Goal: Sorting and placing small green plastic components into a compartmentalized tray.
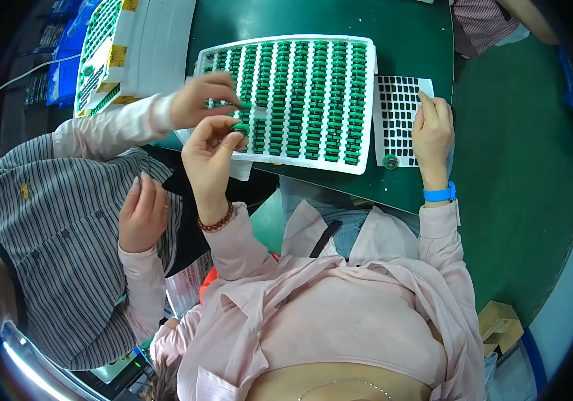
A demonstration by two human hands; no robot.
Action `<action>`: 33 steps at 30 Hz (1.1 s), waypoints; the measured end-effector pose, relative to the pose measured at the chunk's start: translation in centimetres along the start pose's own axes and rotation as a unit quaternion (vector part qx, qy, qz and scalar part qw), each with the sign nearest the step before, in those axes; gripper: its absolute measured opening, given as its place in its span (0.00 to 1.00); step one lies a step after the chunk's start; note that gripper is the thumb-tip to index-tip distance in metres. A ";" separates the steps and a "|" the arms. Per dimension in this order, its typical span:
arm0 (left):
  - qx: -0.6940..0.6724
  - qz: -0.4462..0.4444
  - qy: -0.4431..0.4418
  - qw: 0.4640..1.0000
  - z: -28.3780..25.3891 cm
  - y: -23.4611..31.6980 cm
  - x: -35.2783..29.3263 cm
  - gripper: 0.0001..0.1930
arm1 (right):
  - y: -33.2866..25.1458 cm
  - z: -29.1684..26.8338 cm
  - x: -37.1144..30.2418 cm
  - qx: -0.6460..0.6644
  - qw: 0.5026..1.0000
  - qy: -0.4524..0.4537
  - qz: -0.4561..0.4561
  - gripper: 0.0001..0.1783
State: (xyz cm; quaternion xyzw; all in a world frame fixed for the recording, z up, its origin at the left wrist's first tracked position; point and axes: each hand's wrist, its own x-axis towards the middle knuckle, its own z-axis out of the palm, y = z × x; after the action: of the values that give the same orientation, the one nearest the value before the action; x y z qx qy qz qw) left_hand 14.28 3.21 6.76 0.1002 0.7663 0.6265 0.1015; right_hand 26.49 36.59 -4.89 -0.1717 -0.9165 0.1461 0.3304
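My left hand (209,157), with a beaded bracelet at its wrist, pinches a small round green part with a dark centre (239,129) over the near left corner of a white tray (370,80). Columns of similar green parts (298,87) stand on edge in that tray. My right hand (433,130), above a blue wristband, rests on the right side of a white sheet with rows of black squares (384,144). Its thumb and forefinger are bent close together; whatever they grip is hidden. Another round green part (390,161) lies at the sheet's near left corner.
At my left sits a co-worker in a striped garment (72,234); one of their hands (203,100) reaches over the tray, close to my left hand. White stacked trays (156,47) stand at the back left of the green table (400,40). Another person's sleeve (477,27) shows at the far right.
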 end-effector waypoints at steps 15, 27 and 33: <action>0.453 0.294 0.074 0.839 -3.9 -6.1 18.6 0.03 | 1.1 -0.6 -0.7 -0.018 1.000 0.006 0.016 0.09; 0.490 0.323 0.084 0.805 -3.7 -6.6 20.0 0.05 | 1.0 -0.3 -1.0 -0.009 1.000 0.012 0.026 0.09; 0.504 0.323 0.088 0.796 -3.9 -7.5 20.0 0.06 | 1.2 0.0 -1.0 -0.023 0.999 0.028 0.006 0.09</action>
State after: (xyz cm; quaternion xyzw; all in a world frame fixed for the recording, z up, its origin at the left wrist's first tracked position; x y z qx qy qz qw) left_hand -6.19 3.74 -0.44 0.3232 0.9023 0.1544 -0.2400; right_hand 27.46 37.30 -5.87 -0.1891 -0.9091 0.1218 0.3505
